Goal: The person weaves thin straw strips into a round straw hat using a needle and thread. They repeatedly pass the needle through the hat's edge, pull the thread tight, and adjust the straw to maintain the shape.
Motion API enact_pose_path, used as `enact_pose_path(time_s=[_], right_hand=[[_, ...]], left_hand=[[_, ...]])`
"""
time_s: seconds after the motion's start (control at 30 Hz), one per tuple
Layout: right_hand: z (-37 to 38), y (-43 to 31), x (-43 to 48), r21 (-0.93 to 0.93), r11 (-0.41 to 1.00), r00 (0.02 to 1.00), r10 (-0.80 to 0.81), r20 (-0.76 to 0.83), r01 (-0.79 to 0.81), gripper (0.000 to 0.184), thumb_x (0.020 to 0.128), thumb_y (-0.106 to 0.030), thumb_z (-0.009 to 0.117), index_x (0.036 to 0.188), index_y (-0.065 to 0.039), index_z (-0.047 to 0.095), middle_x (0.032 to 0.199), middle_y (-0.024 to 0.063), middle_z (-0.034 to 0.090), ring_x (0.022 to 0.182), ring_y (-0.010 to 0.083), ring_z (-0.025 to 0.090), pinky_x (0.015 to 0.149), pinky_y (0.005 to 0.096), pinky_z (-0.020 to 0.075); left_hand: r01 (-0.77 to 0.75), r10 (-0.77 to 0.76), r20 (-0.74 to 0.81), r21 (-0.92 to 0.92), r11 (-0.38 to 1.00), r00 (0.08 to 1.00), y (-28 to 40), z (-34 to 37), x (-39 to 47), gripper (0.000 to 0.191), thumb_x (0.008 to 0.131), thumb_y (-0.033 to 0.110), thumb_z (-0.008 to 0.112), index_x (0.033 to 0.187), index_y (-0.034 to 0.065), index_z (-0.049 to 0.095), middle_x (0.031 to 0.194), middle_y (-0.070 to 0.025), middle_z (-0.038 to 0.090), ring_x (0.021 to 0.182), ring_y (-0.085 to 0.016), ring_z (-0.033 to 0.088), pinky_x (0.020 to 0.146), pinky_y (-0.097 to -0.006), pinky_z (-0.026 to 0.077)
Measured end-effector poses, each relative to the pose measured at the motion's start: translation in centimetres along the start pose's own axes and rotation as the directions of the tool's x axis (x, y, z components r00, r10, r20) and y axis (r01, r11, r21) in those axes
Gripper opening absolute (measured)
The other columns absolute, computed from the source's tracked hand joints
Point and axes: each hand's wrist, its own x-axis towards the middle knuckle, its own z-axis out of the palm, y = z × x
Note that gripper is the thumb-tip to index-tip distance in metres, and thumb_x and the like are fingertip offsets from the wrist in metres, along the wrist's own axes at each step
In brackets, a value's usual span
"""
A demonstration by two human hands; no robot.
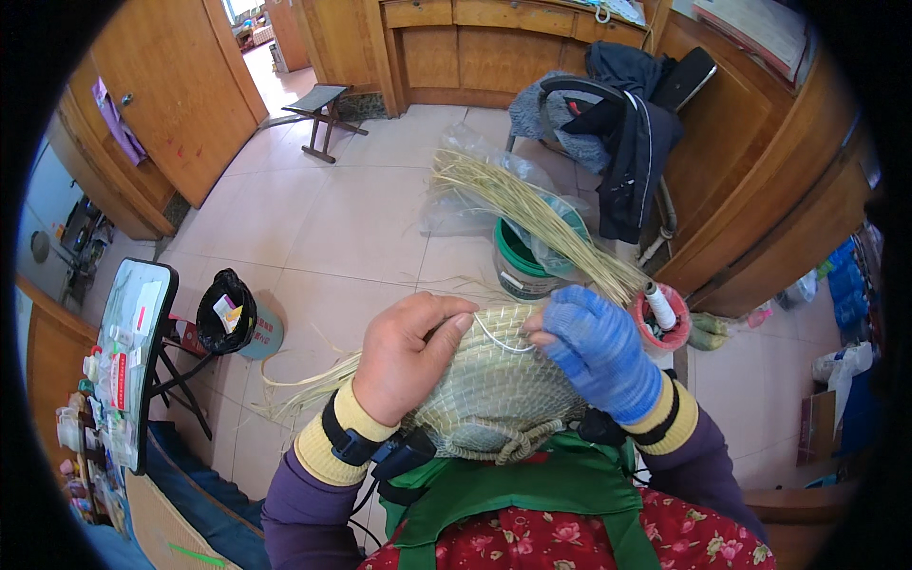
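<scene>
A rounded basket of coiled straw [499, 392], stitched all over with pale thread, rests on the lap over a green apron [520, 491]. My left hand [413, 356], bare, grips its far rim, thumb and forefinger pinched together at the edge. Loose straw ends [320, 381] stick out to the left beneath that hand. A white thread [499, 343] curves across the rim from the left fingertips to my right hand [602, 353]. The right hand wears a blue knitted glove with bare fingertips; its fingers are curled closed on the thread at the rim. Any needle there is hidden.
Beyond the basket, a straw bundle [527, 214] lies across a green bucket [524, 267]. A thread spool [660, 306] stands in a pink container [680, 328] at right. A lined bin [260, 331] and folding table [135, 356] stand left; a folding stool [320, 103] is farther off.
</scene>
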Motion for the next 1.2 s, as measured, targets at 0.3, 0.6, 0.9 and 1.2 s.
enact_pose_path(time_s=[0.3,0.6,0.9,1.2], right_hand=[[2.6,-0.3,-0.5,0.244,0.97,0.999,-0.018,0.032,0.01,0.033,0.091,0.004,0.062,0.123,-0.005,0.061,0.103,0.0128,0.065,0.085,0.0286,0.066,0.077,0.0364,0.056],[3.1,-0.2,-0.8,0.27,0.962,0.999,0.024,0.032,-0.032,0.034,0.09,0.005,0.063,0.122,-0.005,0.061,0.1,0.0111,0.066,0.083,0.0262,0.066,0.075,0.0355,0.0563],[2.9,-0.2,-0.8,0.245,0.967,0.997,0.068,0.048,-0.077,0.03,0.09,-0.001,0.065,0.12,-0.006,0.063,0.094,0.0103,0.067,0.082,0.028,0.066,0.073,0.0365,0.055],[4.4,-0.1,-0.1,-0.153,0.988,1.0,-0.01,0.019,0.013,0.025,0.086,-0.009,0.07,0.111,-0.009,0.067,0.104,0.0139,0.065,0.084,0.0314,0.067,0.069,0.0385,0.0552]], left_hand=[[-0.02,0.02,0.015,0.012,1.0,1.0,0.4,-0.1,0.0,0.015,0.092,0.005,0.068,0.106,0.0039,0.074,0.085,-0.0138,0.067,0.076,-0.03,0.066,0.069,-0.0363,0.052],[-0.053,0.053,0.001,0.026,0.998,0.999,0.3,-0.1,0.0,0.015,0.092,0.005,0.068,0.106,0.004,0.073,0.085,-0.0139,0.067,0.076,-0.031,0.066,0.068,-0.0371,0.052],[-0.116,0.119,-0.034,0.076,0.99,0.992,0.2,0.2,0.1,0.013,0.091,0.005,0.069,0.103,0.0049,0.073,0.079,-0.0131,0.065,0.071,-0.032,0.064,0.064,-0.0388,0.051],[-0.183,0.193,-0.078,0.114,0.976,0.978,-0.2,0.5,0.2,0.013,0.088,0.004,0.07,0.101,0.0047,0.073,0.076,-0.0127,0.063,0.069,-0.032,0.064,0.062,-0.0397,0.05]])
